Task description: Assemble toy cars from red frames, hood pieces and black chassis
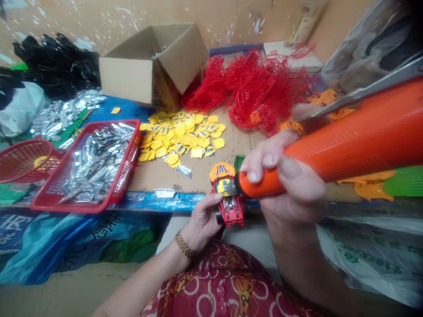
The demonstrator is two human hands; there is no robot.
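Observation:
A small toy car [233,214] with an orange hood, a yellow middle panel and a red frame is gripped in my left hand [205,216], thumb along its side. My right hand [291,185] is wrapped round a thick orange electric screwdriver [357,132], which has a metal lever along its top. The black nose and tip of the screwdriver meet the car at its yellow panel; whether a screw sits under the tip is too small to tell. My right fingers hide part of the screwdriver's body, and the car's underside is out of sight.
Yellow printed pieces [185,132] are heaped on cardboard ahead. Behind them stand an open carton [127,79] and a tangle of red plastic frames [254,88]. A red basket [114,200] of silvery pieces is left; orange parts [373,187] and a green tray [408,181] are right.

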